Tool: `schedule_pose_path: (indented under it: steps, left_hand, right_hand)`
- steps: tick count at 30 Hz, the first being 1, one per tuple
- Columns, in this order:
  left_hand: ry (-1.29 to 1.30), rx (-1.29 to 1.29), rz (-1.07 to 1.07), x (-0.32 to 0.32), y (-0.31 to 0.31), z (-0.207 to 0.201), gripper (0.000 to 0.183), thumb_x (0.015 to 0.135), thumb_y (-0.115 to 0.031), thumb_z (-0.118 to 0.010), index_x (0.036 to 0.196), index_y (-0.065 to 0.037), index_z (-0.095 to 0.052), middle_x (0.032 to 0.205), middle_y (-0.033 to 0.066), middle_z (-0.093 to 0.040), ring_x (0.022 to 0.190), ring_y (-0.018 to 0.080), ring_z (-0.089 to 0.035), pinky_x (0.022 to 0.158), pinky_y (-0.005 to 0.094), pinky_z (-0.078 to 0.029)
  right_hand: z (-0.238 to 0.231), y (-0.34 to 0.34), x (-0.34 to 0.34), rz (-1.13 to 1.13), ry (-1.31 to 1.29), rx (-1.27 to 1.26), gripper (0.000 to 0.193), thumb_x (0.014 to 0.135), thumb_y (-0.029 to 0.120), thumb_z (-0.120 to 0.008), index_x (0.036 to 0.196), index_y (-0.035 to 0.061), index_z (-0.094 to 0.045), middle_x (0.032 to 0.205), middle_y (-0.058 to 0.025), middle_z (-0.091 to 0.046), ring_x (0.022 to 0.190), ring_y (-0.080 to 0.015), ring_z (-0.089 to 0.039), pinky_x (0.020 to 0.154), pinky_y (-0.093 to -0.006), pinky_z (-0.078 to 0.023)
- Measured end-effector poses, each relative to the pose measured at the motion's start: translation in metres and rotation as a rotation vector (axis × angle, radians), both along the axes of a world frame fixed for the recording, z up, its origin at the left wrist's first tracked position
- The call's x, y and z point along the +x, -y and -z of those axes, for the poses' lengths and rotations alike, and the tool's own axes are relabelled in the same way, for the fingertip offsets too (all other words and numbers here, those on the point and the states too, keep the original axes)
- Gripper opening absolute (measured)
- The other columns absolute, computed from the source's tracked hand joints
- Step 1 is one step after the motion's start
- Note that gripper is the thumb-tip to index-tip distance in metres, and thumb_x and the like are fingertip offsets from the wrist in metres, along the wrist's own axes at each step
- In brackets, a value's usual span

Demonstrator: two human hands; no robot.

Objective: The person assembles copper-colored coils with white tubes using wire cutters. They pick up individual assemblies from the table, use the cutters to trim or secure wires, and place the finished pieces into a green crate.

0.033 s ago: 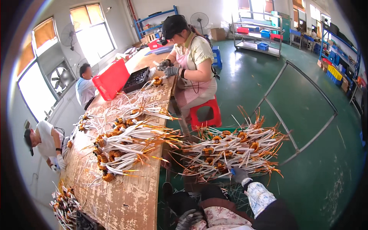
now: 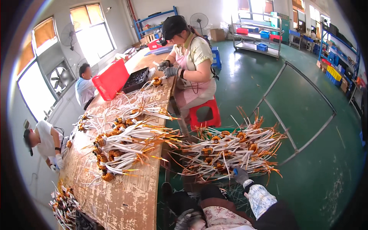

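Binned white wires (image 2: 234, 149) — mostly left-to-right.

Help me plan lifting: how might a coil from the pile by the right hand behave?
The coil probably feels heavy for its size, being densely wound. Its white leads likely flex, given their curves, and may snag where leads cross.

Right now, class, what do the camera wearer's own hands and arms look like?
The right hand is gloved in grey, with a dark band at the wrist, a white-and-blue patterned oversleeve and a black sleeve above. The left hand is also gloved in grey; its sleeve cannot be made out.
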State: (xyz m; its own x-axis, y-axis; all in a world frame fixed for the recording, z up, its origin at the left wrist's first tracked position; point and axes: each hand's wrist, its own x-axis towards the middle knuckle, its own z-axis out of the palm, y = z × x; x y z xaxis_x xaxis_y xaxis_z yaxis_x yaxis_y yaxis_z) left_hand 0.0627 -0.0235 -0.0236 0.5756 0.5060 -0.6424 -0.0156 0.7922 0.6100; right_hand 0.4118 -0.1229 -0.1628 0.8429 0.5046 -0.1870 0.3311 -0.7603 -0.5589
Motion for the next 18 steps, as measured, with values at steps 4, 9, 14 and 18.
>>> schedule_pose_path:
  steps: [4,9,14,18]
  left_hand:
    - [0.455,-0.527,0.086,-0.016,-0.025,0.054,0.031,0.091,-0.018,-0.049,0.117,-0.001,-0.047,0.093,0.0089,-0.056,0.078,0.0158,-0.051,0.072,0.0274,-0.044]
    - [0.183,0.204,0.523,0.005,-0.025,0.043,0.03,0.091,-0.019,-0.051,0.114,0.001,-0.051,0.103,0.0103,-0.059,0.099,0.0188,-0.056,0.087,0.031,-0.045]
    - [0.128,0.523,0.725,0.034,-0.002,0.037,0.029,0.089,-0.017,-0.055,0.114,-0.004,-0.056,0.108,0.0043,-0.06,0.098,0.0128,-0.055,0.086,0.0257,-0.043]
    - [0.045,0.843,0.789,0.053,0.011,-0.001,0.053,0.087,-0.018,-0.059,0.132,-0.003,-0.037,0.118,0.0087,-0.055,0.103,0.0153,-0.053,0.089,0.0266,-0.041]
  right_hand:
    - [-0.047,0.024,-0.005,0.337,-0.157,0.879,0.012,0.079,0.014,-0.059,0.073,0.008,-0.05,0.063,-0.005,-0.052,0.057,-0.0165,-0.05,0.052,-0.0349,-0.041]
    - [-0.195,0.036,-0.04,0.162,-0.885,1.763,0.028,0.084,0.02,-0.06,0.067,0.0132,-0.04,0.06,0.0033,-0.037,0.054,-0.01,-0.038,0.056,-0.0301,-0.037]
    - [-0.296,0.023,-0.093,-0.376,-0.976,1.857,0.026,0.082,0.025,-0.061,0.073,0.0158,-0.039,0.062,0.006,-0.027,0.055,-0.0095,-0.03,0.058,-0.0274,-0.028]
    - [-0.354,0.024,-0.123,-0.546,-0.861,2.0,0.033,0.081,0.03,-0.065,0.071,0.0152,-0.037,0.059,0.0052,-0.029,0.051,-0.0097,-0.026,0.058,-0.0292,-0.028]
